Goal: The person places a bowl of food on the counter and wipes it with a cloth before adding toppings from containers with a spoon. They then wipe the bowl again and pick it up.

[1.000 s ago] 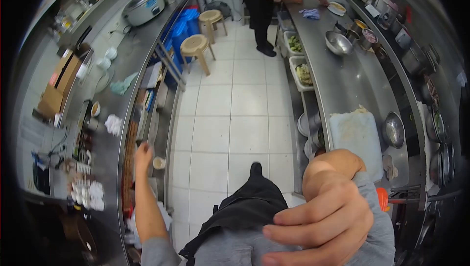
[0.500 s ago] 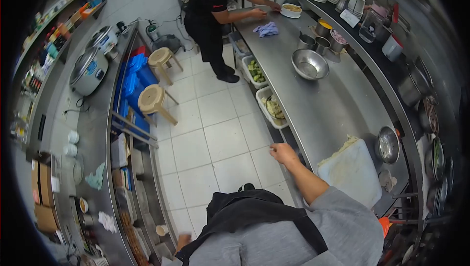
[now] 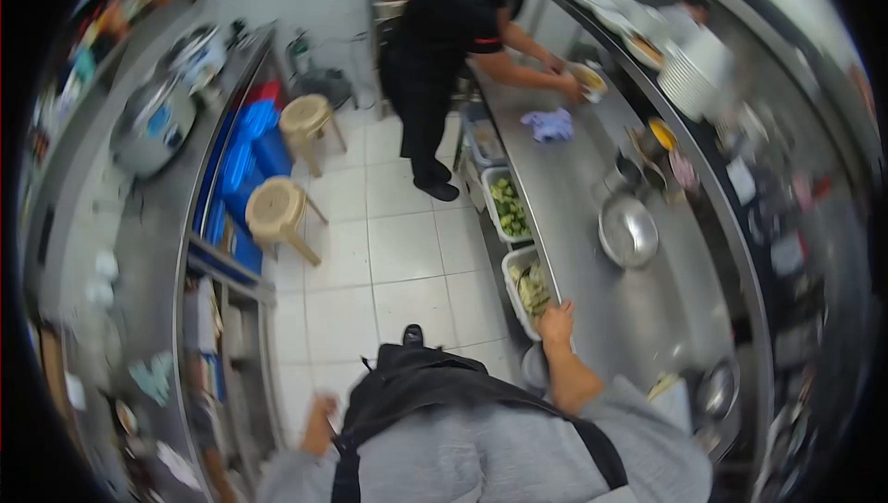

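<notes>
A long worktop [image 3: 647, 309] of brushed stainless steel runs up the right side, its sheet smooth and dully shining, its front edge rounded. The right hand [image 3: 556, 322] lies at that front edge, arm bent at the elbow and stretched forward out of a grey knit sleeve; the fingers point up the worktop and rest loosely against the rim of a white plastic tub [image 3: 530, 288] hung below the edge. The blur hides whether the fingers are curled round the rim or only laid on it, so how far the hand is open cannot be told. This rectangular tub holds pale, chopped vegetables. Just beyond it a second white tub [image 3: 508, 208] holds green cut pieces. On the worktop farther up sits a round steel bowl [image 3: 628, 231], shallow and seemingly empty, and beyond it a crumpled lilac cloth [image 3: 548, 124]. The left hand [image 3: 321, 425] hangs low beside the hip near the steel shelving on the left, fingers bent inward in a loose fist with nothing seen in them. A black apron [image 3: 416, 387] hangs in soft folds over the grey shirt. On the white tiled floor stand two round beige plastic stools [image 3: 277, 211]. Another person in black clothes [image 3: 444, 49] leans over the far end of the worktop, hands at a small bowl.
</notes>
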Tool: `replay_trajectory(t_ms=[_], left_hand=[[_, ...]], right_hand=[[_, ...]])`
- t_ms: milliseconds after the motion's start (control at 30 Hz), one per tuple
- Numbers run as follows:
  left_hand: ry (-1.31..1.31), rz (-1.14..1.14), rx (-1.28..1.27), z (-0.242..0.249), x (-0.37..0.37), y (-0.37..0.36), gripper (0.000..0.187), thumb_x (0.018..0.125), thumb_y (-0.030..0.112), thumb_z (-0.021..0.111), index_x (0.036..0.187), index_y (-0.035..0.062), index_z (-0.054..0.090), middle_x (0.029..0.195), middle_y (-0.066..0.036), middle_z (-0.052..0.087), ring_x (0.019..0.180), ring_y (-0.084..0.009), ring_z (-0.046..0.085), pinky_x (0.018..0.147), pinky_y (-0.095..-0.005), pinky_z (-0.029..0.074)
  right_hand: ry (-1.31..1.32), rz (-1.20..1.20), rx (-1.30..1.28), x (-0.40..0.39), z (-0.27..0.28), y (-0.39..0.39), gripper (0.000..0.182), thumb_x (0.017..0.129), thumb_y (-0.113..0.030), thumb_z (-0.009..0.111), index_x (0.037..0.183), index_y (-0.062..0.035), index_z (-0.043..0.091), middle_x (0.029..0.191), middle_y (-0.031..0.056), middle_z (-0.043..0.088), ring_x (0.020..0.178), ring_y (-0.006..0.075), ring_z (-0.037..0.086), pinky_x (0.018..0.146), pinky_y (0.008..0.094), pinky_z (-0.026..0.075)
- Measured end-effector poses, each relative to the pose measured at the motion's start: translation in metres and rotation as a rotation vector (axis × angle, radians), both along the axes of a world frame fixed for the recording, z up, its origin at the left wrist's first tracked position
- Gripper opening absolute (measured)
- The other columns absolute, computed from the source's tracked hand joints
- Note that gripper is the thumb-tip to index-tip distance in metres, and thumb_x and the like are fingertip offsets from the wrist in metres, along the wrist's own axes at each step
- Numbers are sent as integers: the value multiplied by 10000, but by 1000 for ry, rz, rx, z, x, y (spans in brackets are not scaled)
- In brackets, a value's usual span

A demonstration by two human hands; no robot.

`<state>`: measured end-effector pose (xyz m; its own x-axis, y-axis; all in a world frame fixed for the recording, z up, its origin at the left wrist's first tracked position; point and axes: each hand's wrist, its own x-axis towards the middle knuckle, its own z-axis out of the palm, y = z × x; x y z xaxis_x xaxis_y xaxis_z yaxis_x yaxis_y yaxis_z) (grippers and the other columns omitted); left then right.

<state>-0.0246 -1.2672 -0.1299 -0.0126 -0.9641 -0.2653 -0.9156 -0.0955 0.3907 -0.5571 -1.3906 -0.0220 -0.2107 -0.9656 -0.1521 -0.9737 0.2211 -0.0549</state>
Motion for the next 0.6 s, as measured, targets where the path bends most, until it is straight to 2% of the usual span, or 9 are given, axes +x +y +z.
replay_trajectory(t_ms=[100, 167, 200, 333, 400, 467, 500, 567, 600], left_hand=[[74, 338, 80, 22, 31, -29, 463, 893, 345, 514, 1270, 76, 512, 1073, -165, 634, 896, -281, 631, 818, -410, 486], [202, 388, -172, 166, 33, -88, 420, 870, 305, 551, 1199, 45, 545, 1089, -171, 626, 975, -293, 617, 848, -382, 478], [279, 400, -423, 197, 45, -96, 401, 853, 274, 575, 1169, 29, 553, 1076, -172, 631, 989, -287, 614, 843, -374, 479], [358, 672, -688, 276, 56, 5, 367, 861, 264, 568, 1161, 53, 578, 1081, -150, 637, 999, -241, 616, 848, -343, 479], [335, 811, -668, 258, 45, 77, 348, 870, 264, 559, 1158, 71, 588, 1082, -132, 641, 996, -223, 617, 845, -330, 481], [180, 1021, -481, 173, 39, 205, 324, 880, 271, 531, 1136, 85, 601, 1094, -133, 635, 967, -249, 624, 830, -348, 491], [36, 1181, -258, 122, 17, 285, 379, 834, 301, 558, 1122, 57, 596, 1000, -150, 654, 918, -315, 625, 821, -379, 485], [-213, 1294, 446, -15, -85, 488, 396, 858, 371, 506, 1099, 82, 628, 1196, -179, 570, 1133, -322, 524, 935, -436, 423], [-233, 1282, 481, -5, -91, 518, 396, 858, 371, 506, 1099, 82, 628, 1196, -179, 570, 1133, -322, 524, 935, -436, 423]], right_hand=[[-125, 61, -39, -15, 14, -12, 519, 759, -191, 620, 1261, -133, 498, 1192, 323, 470, 1088, 438, 491, 895, 455, 451], [-99, 95, -135, -15, 17, -10, 607, 736, -339, 716, 1266, -139, 495, 1166, 266, 504, 1012, 427, 537, 873, 444, 460], [-9, 174, -127, -17, 13, -5, 595, 735, -211, 682, 1294, -167, 483, 1177, 258, 476, 969, 408, 557, 830, 434, 484], [163, 414, -14, -18, 24, 15, 485, 674, -125, 699, 1149, -91, 607, 1370, 268, 327, 1246, 424, 373, 968, 473, 390], [-100, 326, -73, -36, 19, 19, 434, 638, -87, 677, 1070, -59, 644, 1439, 267, 244, 1337, 430, 232, 1035, 490, 309], [-37, 535, -171, -63, 2, 20, 439, 630, -73, 667, 1068, -54, 642, 1450, 264, 229, 1337, 431, 234, 1048, 486, 293], [21, 701, -289, -75, -13, 19, 445, 621, -60, 657, 1065, -50, 640, 1460, 262, 214, 1337, 433, 235, 1060, 481, 277], [46, 689, -267, -60, 6, 27, 425, 638, -36, 644, 1063, -31, 637, 1461, 266, 211, 1340, 426, 235, 1074, 475, 262], [11, 725, -337, -65, 4, 31, 411, 641, -32, 641, 1052, -21, 641, 1457, 267, 219, 1338, 422, 241, 1075, 472, 263]])
